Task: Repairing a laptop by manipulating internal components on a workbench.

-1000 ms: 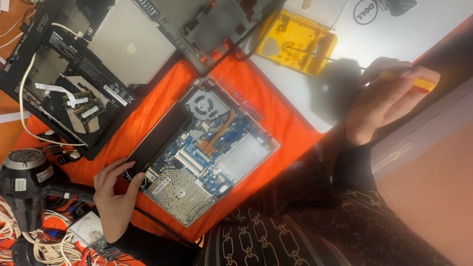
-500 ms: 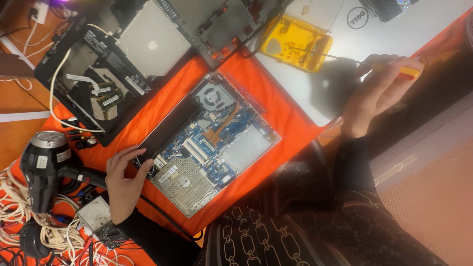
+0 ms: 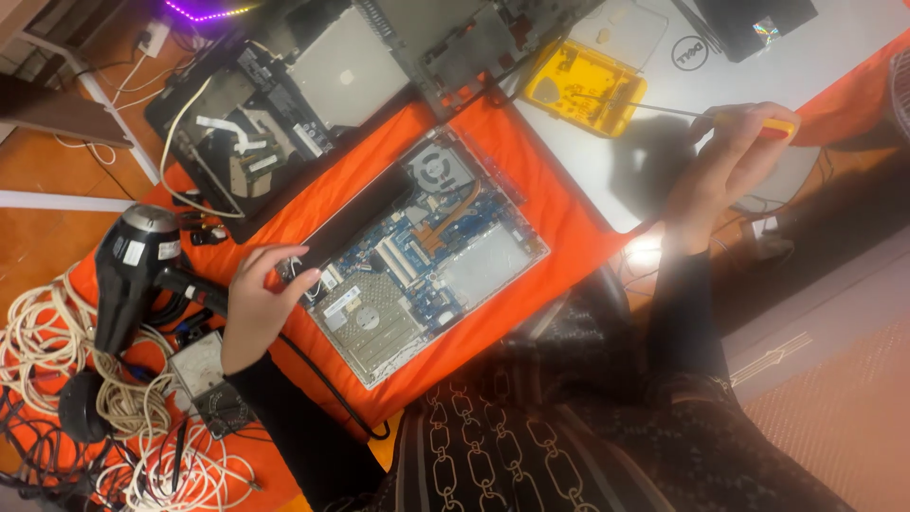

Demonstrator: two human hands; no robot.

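Orange cloth (image 3: 559,213) carries the opened laptop (image 3: 417,251) mid-frame, long axis running lower left to upper right. Left hand (image 3: 258,303) rests fingertips on its lower-left corner; right hand (image 3: 722,166), upper right, well apart, grips a screwdriver (image 3: 701,116).

Single head-worn view, steeply downward and tilted, fairly near, over an opened laptop (image 3: 417,256) on orange cloth (image 3: 559,223)

Cloth (image 3: 559,223) – orange. Circuit board (image 3: 408,256) – blue, with copper pipe. Tray (image 3: 583,87) yellow. Hairdryer (image 3: 128,270) black. Sleeve (image 3: 493,446) – black with pale chain pattern. Screwdriver (image 3: 758,123) handle yellow-red.
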